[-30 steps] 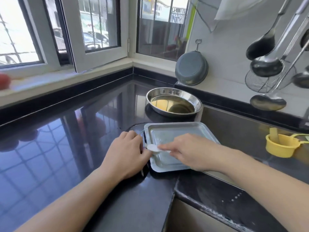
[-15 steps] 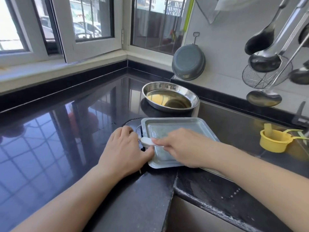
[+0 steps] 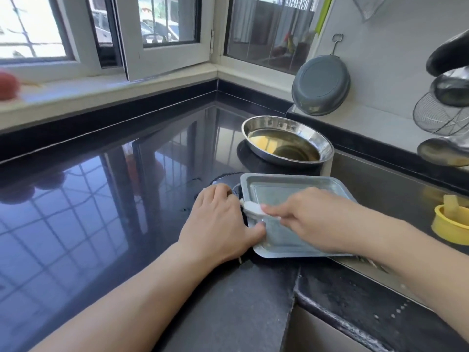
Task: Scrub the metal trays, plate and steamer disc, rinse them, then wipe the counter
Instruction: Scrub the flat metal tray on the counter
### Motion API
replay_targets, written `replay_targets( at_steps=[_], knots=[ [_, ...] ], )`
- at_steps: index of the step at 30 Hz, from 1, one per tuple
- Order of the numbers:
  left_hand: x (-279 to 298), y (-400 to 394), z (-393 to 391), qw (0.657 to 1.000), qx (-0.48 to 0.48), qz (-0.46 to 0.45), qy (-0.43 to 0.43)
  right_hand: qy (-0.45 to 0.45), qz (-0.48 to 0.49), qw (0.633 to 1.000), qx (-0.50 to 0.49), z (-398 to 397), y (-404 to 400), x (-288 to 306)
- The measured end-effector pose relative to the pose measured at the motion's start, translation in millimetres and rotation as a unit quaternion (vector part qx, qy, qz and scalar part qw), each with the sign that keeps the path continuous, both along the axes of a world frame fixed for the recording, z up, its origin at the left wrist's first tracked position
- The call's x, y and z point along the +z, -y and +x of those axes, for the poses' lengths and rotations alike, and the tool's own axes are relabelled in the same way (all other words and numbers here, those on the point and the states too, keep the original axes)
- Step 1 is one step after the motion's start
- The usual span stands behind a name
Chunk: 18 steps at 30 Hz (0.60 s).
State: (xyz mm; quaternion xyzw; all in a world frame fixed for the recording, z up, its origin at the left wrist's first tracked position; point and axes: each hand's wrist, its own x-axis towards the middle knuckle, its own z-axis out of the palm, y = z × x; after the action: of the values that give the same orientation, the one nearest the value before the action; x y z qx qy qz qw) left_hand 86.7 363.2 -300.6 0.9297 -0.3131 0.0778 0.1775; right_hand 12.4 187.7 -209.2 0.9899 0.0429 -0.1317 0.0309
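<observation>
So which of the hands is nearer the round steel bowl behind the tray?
Right. The right hand lies over the tray, just in front of the bowl; the left hand holds the tray's left edge, further off.

head cam | looks forward-down | close over counter (image 3: 106,199) corner | windows behind | single view
</observation>
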Motion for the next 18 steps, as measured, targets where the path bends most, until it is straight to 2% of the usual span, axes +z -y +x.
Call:
replay_targets(
  at_steps=[6,8,12,16,18],
  knots=[
    [1,-1,-1,1.000,0.003,0.001,-0.003,0.094,-0.028,0.991,-0.093,72,1,-16],
    [-1,-2,-3,1.000,0.001,-0.005,-0.004,0.093,-0.012,0.989,-0.113,82,1,-18],
    [-2,-1,-3,1.000,-0.002,0.008,0.006,0.098,-0.021,0.992,-0.075,69,-15,-19],
    [2,-2,-7,1.000,-0.005,0.028,-0.001,0.110,-0.054,0.978,-0.169,72,11,-18],
    [4,-3,-8,1.000,-0.005,0.024,-0.002,0.103,-0.052,0.980,-0.165,71,8,-14]
  ],
)
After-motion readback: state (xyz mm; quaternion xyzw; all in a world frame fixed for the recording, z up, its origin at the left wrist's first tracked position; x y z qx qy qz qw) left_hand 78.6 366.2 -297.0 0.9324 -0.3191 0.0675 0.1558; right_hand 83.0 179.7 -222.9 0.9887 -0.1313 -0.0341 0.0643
